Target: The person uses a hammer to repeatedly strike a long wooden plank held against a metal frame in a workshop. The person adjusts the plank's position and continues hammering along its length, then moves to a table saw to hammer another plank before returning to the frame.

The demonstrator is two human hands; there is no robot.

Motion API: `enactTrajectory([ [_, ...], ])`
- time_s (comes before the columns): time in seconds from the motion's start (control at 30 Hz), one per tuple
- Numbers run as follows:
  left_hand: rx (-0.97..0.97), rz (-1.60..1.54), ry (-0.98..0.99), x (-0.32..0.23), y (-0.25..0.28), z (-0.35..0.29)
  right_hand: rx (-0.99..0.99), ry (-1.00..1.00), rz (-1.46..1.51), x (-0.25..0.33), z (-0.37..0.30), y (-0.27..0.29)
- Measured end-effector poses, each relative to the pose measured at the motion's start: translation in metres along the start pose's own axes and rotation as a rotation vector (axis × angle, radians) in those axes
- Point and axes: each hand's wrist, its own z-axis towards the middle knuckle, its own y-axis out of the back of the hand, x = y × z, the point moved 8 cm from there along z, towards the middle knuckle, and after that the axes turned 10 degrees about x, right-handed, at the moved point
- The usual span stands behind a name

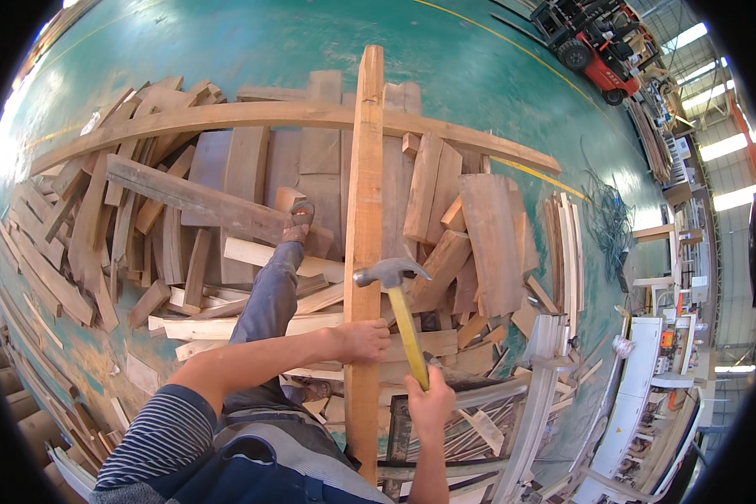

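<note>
A claw hammer with a yellow handle and grey steel head is gripped low on its handle by my right hand. Its head appears over a long squared wooden beam, which runs from near my body toward the far floor. Closer to me, my left hand rests on the beam with its fingers curled closed. Whatever those fingers may pinch is too small or hidden to make out. Beneath the beam, another long, slightly bowed timber lies crosswise.
Loose wood offcuts and wide boards are heaped on the green floor around my feet. My foot stands among them. On the right are metal rails, tangled strapping and a white machine bench. A red forklift is parked far right.
</note>
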Motion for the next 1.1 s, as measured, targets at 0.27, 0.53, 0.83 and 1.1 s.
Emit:
enactTrajectory([
  [0.27,0.016,-0.100,-0.034,0.002,0.008,-0.003,-0.121,-0.011,0.224,0.003,0.036,-0.005],
  [0.53,-0.043,-0.075,-0.002,0.002,-0.002,0.000,-0.448,0.323,0.011,0.119,0.181,0.015],
  [0.83,-0.058,-0.060,-0.010,-0.001,0.002,-0.004,-0.165,0.085,0.012,0.066,0.198,-0.009],
  [1.1,0.009,0.064,0.001,-0.003,0.015,-0.003,-0.114,-0.363,0.825,-0.133,-0.097,-0.025],
])
